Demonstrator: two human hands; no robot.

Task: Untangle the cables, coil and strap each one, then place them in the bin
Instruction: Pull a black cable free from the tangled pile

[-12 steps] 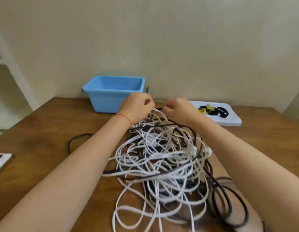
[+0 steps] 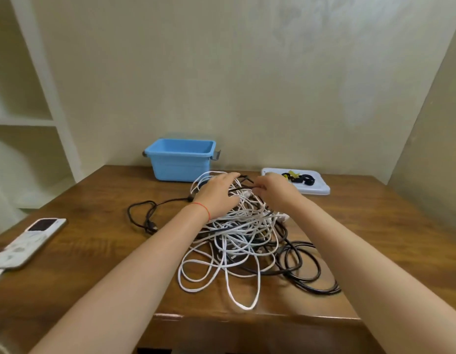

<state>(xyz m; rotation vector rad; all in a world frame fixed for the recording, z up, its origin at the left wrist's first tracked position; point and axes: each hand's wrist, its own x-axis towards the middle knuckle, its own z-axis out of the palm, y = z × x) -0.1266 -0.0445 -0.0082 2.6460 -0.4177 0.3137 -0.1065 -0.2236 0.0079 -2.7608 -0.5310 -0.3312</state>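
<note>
- Rectangular blue plastic bin point(image 2: 180, 159), at the table's back edge, holds nothing visible.
- Left hand point(image 2: 219, 196), fingers extended, rests on the tangled white and black cables point(image 2: 243, 238) mid-table.
- Right hand point(image 2: 274, 191) pinches a thin black cable point(image 2: 243, 188).
- Flat white plastic lid point(image 2: 316, 189) holds black and yellow straps point(image 2: 299, 178).

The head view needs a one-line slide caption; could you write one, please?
Both hands, left and right, work a tangled cable pile before a blue bin.

Both hands on far side of tangle point(image 2: 244, 233). Left hand point(image 2: 220, 194) flat over white loops; right hand point(image 2: 272, 190) seemingly pinching a black cable point(image 2: 243, 188). Bin point(image 2: 180, 159) behind, straps point(image 2: 299, 178) on lid point(image 2: 316, 189), phone point(image 2: 30, 242) left.
</note>
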